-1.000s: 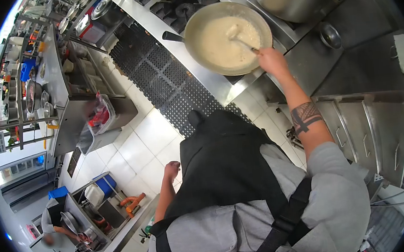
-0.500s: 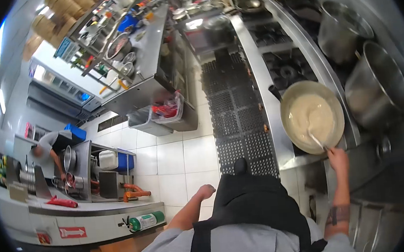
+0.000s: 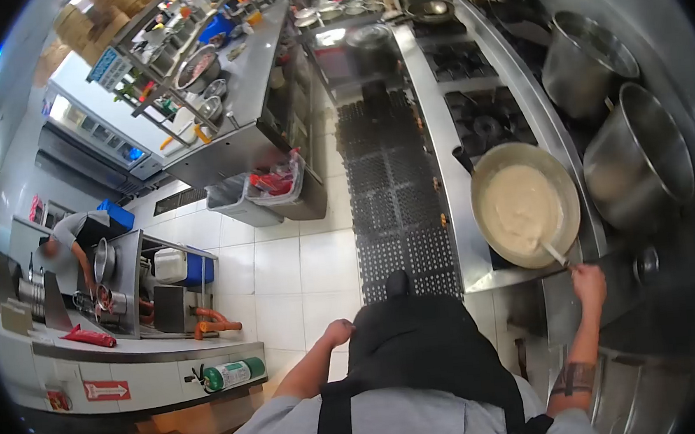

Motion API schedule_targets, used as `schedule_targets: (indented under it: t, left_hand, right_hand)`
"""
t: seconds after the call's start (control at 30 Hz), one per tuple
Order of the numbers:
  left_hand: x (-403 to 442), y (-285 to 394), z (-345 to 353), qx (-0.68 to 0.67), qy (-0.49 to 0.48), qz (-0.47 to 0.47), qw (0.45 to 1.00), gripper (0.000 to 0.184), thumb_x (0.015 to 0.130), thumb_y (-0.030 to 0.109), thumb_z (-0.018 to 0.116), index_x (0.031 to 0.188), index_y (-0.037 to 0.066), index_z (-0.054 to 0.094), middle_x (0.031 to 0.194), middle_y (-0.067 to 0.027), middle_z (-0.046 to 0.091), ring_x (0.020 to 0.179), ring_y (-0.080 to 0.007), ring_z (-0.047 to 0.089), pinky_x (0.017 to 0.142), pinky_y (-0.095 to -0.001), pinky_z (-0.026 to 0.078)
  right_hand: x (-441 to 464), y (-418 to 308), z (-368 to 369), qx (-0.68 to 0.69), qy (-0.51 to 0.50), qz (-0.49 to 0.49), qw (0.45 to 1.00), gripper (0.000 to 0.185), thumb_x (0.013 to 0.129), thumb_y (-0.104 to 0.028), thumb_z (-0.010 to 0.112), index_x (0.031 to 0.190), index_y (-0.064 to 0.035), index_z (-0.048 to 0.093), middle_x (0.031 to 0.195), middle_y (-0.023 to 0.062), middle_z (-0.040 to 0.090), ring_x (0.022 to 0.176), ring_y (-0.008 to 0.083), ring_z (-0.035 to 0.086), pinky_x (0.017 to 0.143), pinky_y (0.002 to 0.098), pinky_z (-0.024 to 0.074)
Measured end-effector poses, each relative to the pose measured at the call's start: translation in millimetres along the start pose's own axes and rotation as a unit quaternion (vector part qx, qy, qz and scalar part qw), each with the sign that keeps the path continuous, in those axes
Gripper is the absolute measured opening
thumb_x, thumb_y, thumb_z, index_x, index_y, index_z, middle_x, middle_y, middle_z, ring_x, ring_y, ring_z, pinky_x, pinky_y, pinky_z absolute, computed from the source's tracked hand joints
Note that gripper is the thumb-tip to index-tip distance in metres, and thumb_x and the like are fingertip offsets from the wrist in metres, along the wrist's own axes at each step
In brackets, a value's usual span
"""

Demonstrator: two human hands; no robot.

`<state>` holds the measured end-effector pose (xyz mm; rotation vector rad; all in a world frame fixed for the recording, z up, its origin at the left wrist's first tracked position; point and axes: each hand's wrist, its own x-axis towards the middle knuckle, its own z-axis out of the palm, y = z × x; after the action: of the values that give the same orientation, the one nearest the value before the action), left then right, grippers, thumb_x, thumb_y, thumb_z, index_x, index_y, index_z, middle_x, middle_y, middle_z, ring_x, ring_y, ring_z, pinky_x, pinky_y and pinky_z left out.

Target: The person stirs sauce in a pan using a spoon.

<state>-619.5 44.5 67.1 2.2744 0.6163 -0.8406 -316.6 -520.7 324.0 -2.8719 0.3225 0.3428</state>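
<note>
On the stove at my right stands a wide pan (image 3: 483, 205) holding a thick cream-coloured mixture (image 3: 520, 202). Its black handle (image 3: 462, 160) points away toward the upper left. My right hand (image 3: 589, 281) is closed around the end of a slim, light metal stirring utensil (image 3: 555, 255). The utensil slants over the pan's near rim, and its head is sunk in the mixture, so its shape is hidden. My left hand (image 3: 340, 332) hangs beside my black apron (image 3: 412, 339), fingers curled in, with nothing visible in it.
Two tall steel pots (image 3: 635, 154) stand behind the pan, by the wall. Burners (image 3: 483, 118) line the stove beyond it. Black mats (image 3: 390, 180) cover the floor ahead. Waste bins (image 3: 304, 192) stand by the steel counter (image 3: 251, 101). Another person (image 3: 76, 232) bends over a sink area, far left.
The utensil's dipped end has shifted nearer the pan's near edge, and my right hand has moved slightly right and down. My left hand has drifted slightly left. The view has turned a little.
</note>
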Motion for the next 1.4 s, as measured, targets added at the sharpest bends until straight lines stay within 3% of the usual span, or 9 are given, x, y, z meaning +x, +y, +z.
schedule_targets:
  t: [0.17,0.23,0.33,0.47,0.57,0.8,1.07,1.17,1.4]
  left_hand:
    - [25.3,-52.1,18.3,0.220,-0.067,0.236,0.944,0.025,0.080,0.019,0.057,0.097,0.005,0.069,0.101,-0.0163,0.067,0.091,-0.0307,0.064,0.084,-0.0380,0.049]
    - [9.6,-19.9,11.3,-0.103,-0.050,-0.060,0.992,0.024,0.079,0.014,0.058,0.098,0.001,0.067,0.095,-0.0156,0.068,0.080,-0.0239,0.066,0.073,-0.0337,0.052]
    - [1.8,9.2,0.0,-0.222,-0.009,-0.075,0.972,0.026,0.080,0.015,0.058,0.098,-0.003,0.065,0.089,-0.0141,0.069,0.072,-0.0183,0.065,0.066,-0.0304,0.052]
    - [-6.0,29.5,-1.9,-0.204,-0.005,-0.057,0.977,0.025,0.082,0.015,0.059,0.097,-0.005,0.065,0.087,-0.0134,0.069,0.070,-0.0179,0.065,0.065,-0.0312,0.052]
    - [-4.7,32.1,-1.8,-0.037,-0.029,0.028,0.999,0.025,0.083,0.016,0.061,0.097,-0.004,0.065,0.088,-0.0129,0.069,0.068,-0.0184,0.064,0.065,-0.0312,0.051]
    - [5.1,39.9,-22.2,-0.200,0.021,-0.067,0.977,0.025,0.085,0.014,0.058,0.100,-0.004,0.064,0.086,-0.0115,0.068,0.069,-0.0168,0.064,0.067,-0.0302,0.050]
    - [18.0,48.9,-34.0,-0.133,0.021,-0.033,0.990,0.026,0.085,0.015,0.057,0.101,-0.003,0.064,0.087,-0.0117,0.068,0.070,-0.0185,0.065,0.068,-0.0315,0.051]
    - [17.5,52.0,-28.5,-0.180,0.053,-0.014,0.982,0.027,0.085,0.016,0.056,0.102,-0.004,0.064,0.087,-0.0138,0.069,0.071,-0.0195,0.066,0.069,-0.0330,0.052]
    - [14.2,35.8,-18.1,-0.127,0.029,-0.031,0.991,0.026,0.085,0.015,0.055,0.101,-0.004,0.064,0.086,-0.0150,0.069,0.070,-0.0201,0.066,0.068,-0.0326,0.052]
  right_hand:
    - [43.7,-24.7,67.1,0.057,0.113,-0.016,0.992,0.030,0.083,-0.026,0.050,0.089,-0.0038,0.069,0.086,0.0219,0.065,0.083,0.0424,0.062,0.073,0.0497,0.0495]
    - [31.2,-35.0,65.6,0.064,0.067,-0.060,0.994,0.028,0.082,-0.024,0.049,0.091,-0.0070,0.069,0.092,0.0202,0.065,0.088,0.0398,0.062,0.075,0.0474,0.0504]
    - [1.4,-17.6,12.7,0.068,-0.019,-0.018,0.997,0.026,0.081,-0.023,0.049,0.092,-0.0115,0.070,0.095,0.0177,0.066,0.091,0.0365,0.063,0.075,0.0472,0.0506]
    - [26.2,4.5,18.0,0.039,0.044,0.014,0.998,0.024,0.079,-0.022,0.052,0.093,-0.0149,0.071,0.091,0.0151,0.067,0.087,0.0351,0.064,0.075,0.0472,0.0510]
    - [40.3,-27.8,66.1,0.047,0.094,-0.021,0.994,0.024,0.079,-0.022,0.052,0.093,-0.0154,0.071,0.090,0.0142,0.067,0.086,0.0351,0.064,0.075,0.0465,0.0514]
    - [13.2,17.0,18.3,0.051,-0.006,0.021,0.998,0.023,0.079,-0.021,0.052,0.090,-0.0151,0.070,0.091,0.0156,0.067,0.087,0.0353,0.064,0.076,0.0462,0.0509]
    - [19.0,-18.8,51.8,0.056,0.058,-0.071,0.994,0.023,0.083,-0.024,0.051,0.092,-0.0154,0.070,0.095,0.0139,0.067,0.089,0.0353,0.063,0.078,0.0457,0.0506]
    - [14.2,22.3,23.7,0.070,0.030,0.027,0.997,0.023,0.082,-0.023,0.051,0.090,-0.0146,0.070,0.090,0.0153,0.067,0.085,0.0364,0.064,0.075,0.0472,0.0505]
    - [46.3,-22.5,65.8,0.056,0.138,-0.024,0.989,0.022,0.083,-0.024,0.052,0.091,-0.0146,0.070,0.090,0.0132,0.067,0.082,0.0373,0.063,0.073,0.0475,0.0505]
